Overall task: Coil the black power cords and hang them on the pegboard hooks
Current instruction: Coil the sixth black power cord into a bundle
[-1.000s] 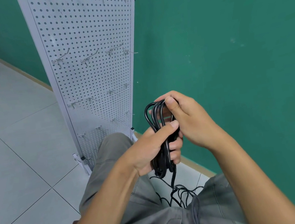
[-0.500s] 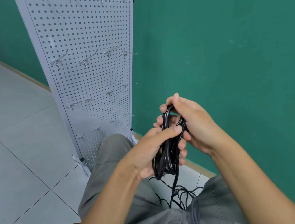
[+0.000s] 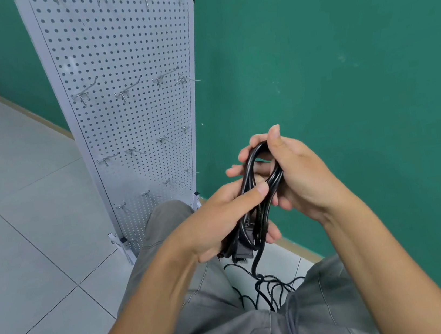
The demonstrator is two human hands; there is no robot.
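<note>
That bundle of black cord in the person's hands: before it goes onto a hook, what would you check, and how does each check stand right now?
1. Coil held firmly: ok. The left hand grips the lower part of the black cord coil, and the right hand pinches its top loop.
2. All cord gathered: not ok. A loose cord tail trails down into a tangle between the knees.
3. Top loop open enough for a hook: ok, a gap shows.
4. Free hook available: ok. The pegboard hooks carry nothing.
5. Coil tied or secured: cannot tell.
</note>
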